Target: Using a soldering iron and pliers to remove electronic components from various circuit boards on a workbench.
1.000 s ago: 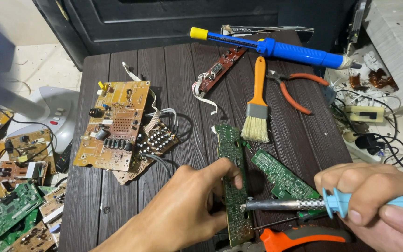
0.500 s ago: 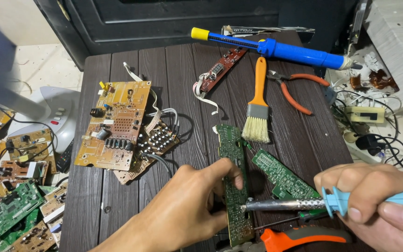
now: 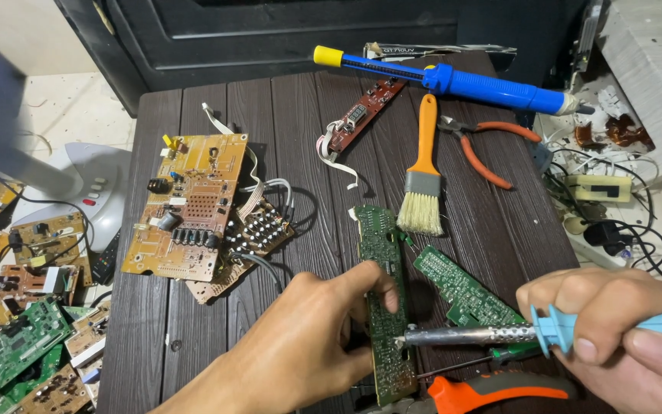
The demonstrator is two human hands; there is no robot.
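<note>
The left hand (image 3: 312,337) reaches in palm down, fingers curled, thumb pressing the narrow green circuit board (image 3: 386,299) flat on the dark wood-grain tabletop (image 3: 308,130). The right hand (image 3: 622,330) is closed around a light blue-handled soldering iron (image 3: 499,334), its metal tip touching that board just right of the left thumb.

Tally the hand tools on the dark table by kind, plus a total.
Soldering iron, in the right hand: 1
Desoldering pump: 1
Brush: 1
Pliers: 1
Orange-handled tool, kind unclear: 1
Total: 5
</note>
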